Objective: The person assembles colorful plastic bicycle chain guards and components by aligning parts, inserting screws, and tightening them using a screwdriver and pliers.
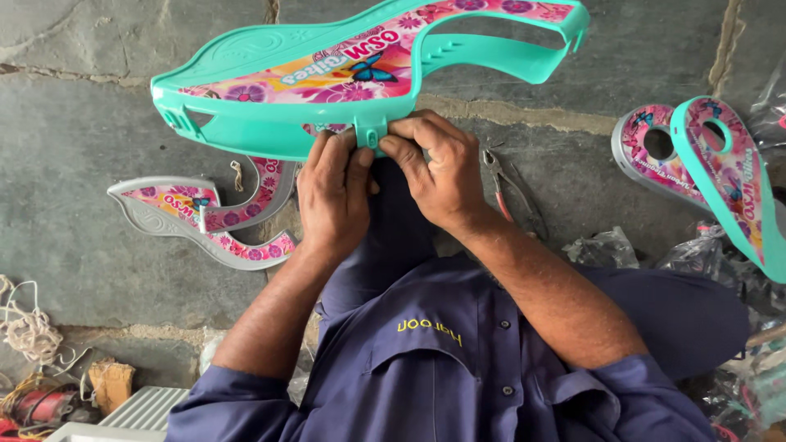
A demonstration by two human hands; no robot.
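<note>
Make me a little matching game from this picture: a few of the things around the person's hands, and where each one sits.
Things:
1. teal plastic cover
2. grey plastic cover
3. pliers
4. coil of string

Places:
A. on the floor by the right hand
B. held by both hands
C. lower left edge of the view
D. on the floor beside the left hand

Pairs: 1-B, 2-D, 3-A, 4-C

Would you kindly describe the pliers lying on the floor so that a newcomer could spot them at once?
Start from the big turquoise plastic cover that both hands grip at its lower edge. Just beyond the right hand, on the grey stone floor, lie the pliers. They are the only metal tool there, slim and dark with reddish handles, unlike the flowery plastic panels around.
</note>
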